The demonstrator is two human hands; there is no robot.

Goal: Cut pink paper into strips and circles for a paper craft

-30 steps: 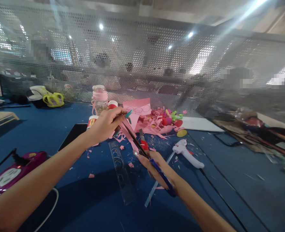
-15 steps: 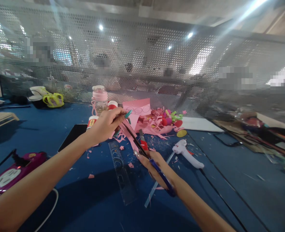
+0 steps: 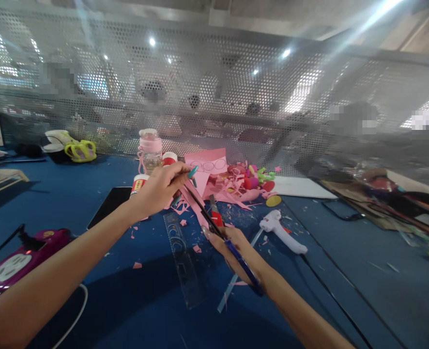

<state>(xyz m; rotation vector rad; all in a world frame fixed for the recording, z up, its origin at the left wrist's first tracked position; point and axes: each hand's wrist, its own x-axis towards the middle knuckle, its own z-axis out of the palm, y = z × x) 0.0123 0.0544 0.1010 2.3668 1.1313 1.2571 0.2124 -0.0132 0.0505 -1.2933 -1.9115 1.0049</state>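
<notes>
My left hand is closed on a strip of pink paper, pinched between thumb and fingers. My right hand grips scissors with blue handles. Their dark blades point up and left and lie along the pink strip, nearly closed. Behind my hands stands a pink sheet with drawn ovals. A red-handled cutter lies just beyond the scissors. Below the strip, a clear stencil ruler rests on the blue table among pink scraps.
A white glue gun with a glue stick lies right, its cable trailing forward. Pink scraps are heaped behind it. A pink-lidded bottle and a black tablet are left of centre. A purple device sits far left. A perforated metal screen rises behind.
Both hands, the pink strip and the scissors look almost unmoved. At the far left, a dark blue object now shows on the wooden stand.
</notes>
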